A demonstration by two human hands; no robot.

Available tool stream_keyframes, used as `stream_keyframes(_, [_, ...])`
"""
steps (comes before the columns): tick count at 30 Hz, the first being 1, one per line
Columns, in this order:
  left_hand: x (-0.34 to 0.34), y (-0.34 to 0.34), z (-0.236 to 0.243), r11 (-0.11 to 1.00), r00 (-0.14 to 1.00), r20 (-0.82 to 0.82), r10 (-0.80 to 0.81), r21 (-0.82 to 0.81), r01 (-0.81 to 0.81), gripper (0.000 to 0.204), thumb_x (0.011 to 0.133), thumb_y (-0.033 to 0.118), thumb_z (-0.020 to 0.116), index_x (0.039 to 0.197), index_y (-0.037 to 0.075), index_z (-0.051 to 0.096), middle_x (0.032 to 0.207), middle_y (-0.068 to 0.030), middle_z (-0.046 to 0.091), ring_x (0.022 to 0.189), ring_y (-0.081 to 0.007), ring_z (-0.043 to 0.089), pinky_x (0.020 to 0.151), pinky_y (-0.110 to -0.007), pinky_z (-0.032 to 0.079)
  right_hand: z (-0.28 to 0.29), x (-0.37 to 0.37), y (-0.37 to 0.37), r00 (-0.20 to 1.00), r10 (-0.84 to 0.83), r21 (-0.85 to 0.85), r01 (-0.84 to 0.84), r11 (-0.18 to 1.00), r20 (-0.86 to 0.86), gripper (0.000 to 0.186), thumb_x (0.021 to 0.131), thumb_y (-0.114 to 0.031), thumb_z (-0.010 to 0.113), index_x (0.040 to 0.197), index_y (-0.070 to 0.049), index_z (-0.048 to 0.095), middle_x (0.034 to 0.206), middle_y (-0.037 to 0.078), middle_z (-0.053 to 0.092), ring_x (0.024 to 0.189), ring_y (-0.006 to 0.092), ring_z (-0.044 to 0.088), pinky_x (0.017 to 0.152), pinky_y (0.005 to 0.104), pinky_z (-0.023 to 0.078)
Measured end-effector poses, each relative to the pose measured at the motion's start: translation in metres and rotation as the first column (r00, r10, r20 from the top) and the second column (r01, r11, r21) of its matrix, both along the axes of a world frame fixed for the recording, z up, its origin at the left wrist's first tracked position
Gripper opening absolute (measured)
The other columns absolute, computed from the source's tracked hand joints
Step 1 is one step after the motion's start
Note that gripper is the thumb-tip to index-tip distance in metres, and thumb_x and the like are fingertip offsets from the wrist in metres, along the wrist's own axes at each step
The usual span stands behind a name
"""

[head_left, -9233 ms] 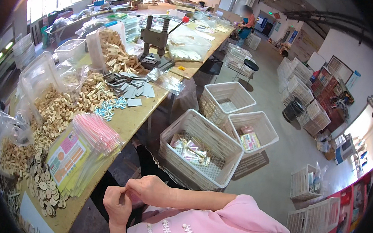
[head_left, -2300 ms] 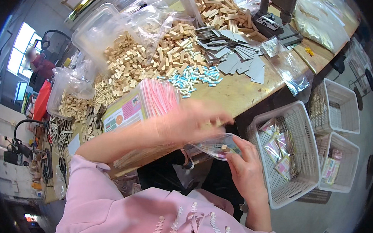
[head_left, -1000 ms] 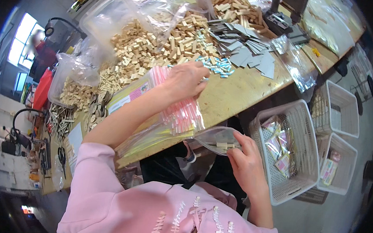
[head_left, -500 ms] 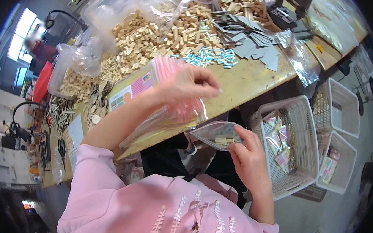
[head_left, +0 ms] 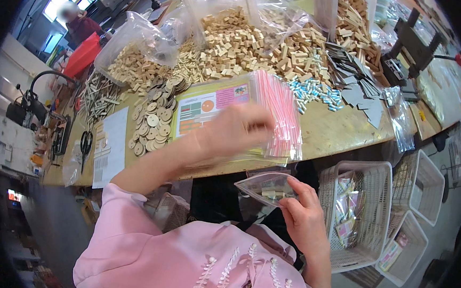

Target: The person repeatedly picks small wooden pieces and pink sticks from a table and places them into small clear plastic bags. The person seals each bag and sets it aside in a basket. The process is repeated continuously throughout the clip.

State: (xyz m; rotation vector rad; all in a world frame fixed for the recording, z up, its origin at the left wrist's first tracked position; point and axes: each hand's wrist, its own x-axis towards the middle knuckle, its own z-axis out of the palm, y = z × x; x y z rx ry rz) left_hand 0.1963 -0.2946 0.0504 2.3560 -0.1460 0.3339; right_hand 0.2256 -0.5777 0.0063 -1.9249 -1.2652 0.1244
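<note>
My right hand (head_left: 307,213) pinches the rim of a clear plastic bag (head_left: 254,187) between thumb and fingers, just off the table's front edge. The bag's mouth gapes, and a few small pale wooden pieces (head_left: 276,194) lie inside. My left hand (head_left: 237,127) hovers over the table, above a stack of clear bags with pink edges (head_left: 283,113) and a printed card sheet (head_left: 226,95). Motion smears its curled fingers; whether they hold anything cannot be made out.
Wooden blocks (head_left: 231,50), round wooden discs (head_left: 154,120), blue-and-white small cylinders (head_left: 314,93) and grey plates (head_left: 364,97) lie heaped on the table. Scissors (head_left: 85,143) lie at left. White baskets (head_left: 359,254) with filled bags stand at right. Another person (head_left: 83,29) is at far left.
My left hand has moved left, from the bare table edge back over the pink-edged bags. My right hand keeps its hold on the bag. The whole view has swung left.
</note>
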Motion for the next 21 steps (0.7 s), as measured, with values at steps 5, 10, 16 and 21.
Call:
stream_keyframes(5, [0.026, 0.12, -0.019, 0.801, 0.887, 0.12, 0.447, 0.387, -0.456, 0.022, 0.09, 0.016, 0.068, 0.11, 0.006, 0.072, 0.095, -0.0123, 0.071, 0.089, -0.0268, 0.071, 0.079, -0.039, 0.056, 0.0, -0.009, 0.008, 1.0, 0.025, -0.02, -0.025, 0.999, 0.003, 0.013, 0.078, 0.002, 0.075, 0.088, 0.001, 0.068, 0.131, 0.02, 0.063, 0.118, 0.038, 0.062, 0.096, 0.0444, 0.052])
stream_keyframes(10, [0.042, 0.145, -0.027, 0.754, 0.858, -0.043, 0.512, 0.501, -0.425, 0.029, 0.087, 0.024, 0.072, 0.113, 0.013, 0.072, 0.093, -0.0108, 0.071, 0.095, -0.0303, 0.07, 0.082, -0.044, 0.055, 0.002, -0.013, 0.012, 1.0, 0.015, -0.041, -0.015, 0.999, 0.016, 0.015, 0.077, 0.005, 0.076, 0.089, 0.002, 0.068, 0.132, 0.021, 0.063, 0.118, 0.0386, 0.062, 0.095, 0.0436, 0.054])
stream_keyframes(16, [0.051, 0.154, -0.029, 0.773, 0.854, -0.091, 0.512, 0.483, -0.412, 0.025, 0.086, 0.026, 0.072, 0.109, 0.016, 0.075, 0.1, -0.0091, 0.076, 0.097, -0.029, 0.073, 0.084, -0.045, 0.058, 0.001, -0.015, 0.016, 0.999, 0.021, -0.063, -0.019, 0.998, 0.035, 0.015, 0.077, 0.006, 0.076, 0.089, 0.002, 0.068, 0.13, 0.021, 0.063, 0.117, 0.0387, 0.062, 0.095, 0.0434, 0.053])
stream_keyframes(21, [0.021, 0.125, -0.006, 0.898, 0.885, -0.241, 0.399, -0.095, -0.43, 0.022, 0.09, 0.017, 0.073, 0.111, 0.009, 0.073, 0.086, -0.0031, 0.073, 0.076, -0.0129, 0.069, 0.069, -0.029, 0.054, 0.006, -0.015, 0.022, 0.998, 0.042, -0.037, -0.041, 0.998, 0.04, 0.016, 0.076, 0.007, 0.076, 0.089, 0.002, 0.068, 0.129, 0.021, 0.064, 0.116, 0.0389, 0.063, 0.095, 0.0439, 0.053])
